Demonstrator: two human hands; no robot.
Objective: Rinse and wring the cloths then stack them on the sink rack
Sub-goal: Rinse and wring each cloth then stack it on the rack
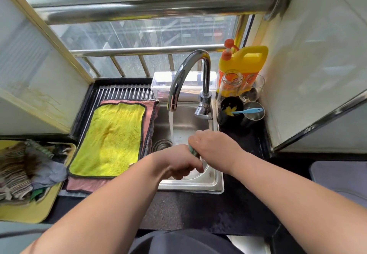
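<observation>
Two cloths are lying on the sink rack (123, 93), yellow cloth (111, 140) over pink cloth (87, 185), while the left hand (178, 164) and right hand (214, 146) are gripping one green cloth (192, 150). One detergent bottle (246, 61), one jar (231, 83), one wine glass (255, 89), one black cup (230, 112) and one tumbler (254, 114) are standing on the surface (248, 140).

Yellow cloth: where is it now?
In the head view the yellow cloth lies left of the sink, spread flat on a pink cloth over the rack.

No legible text anywhere, detergent bottle (247, 63) label included.
</observation>
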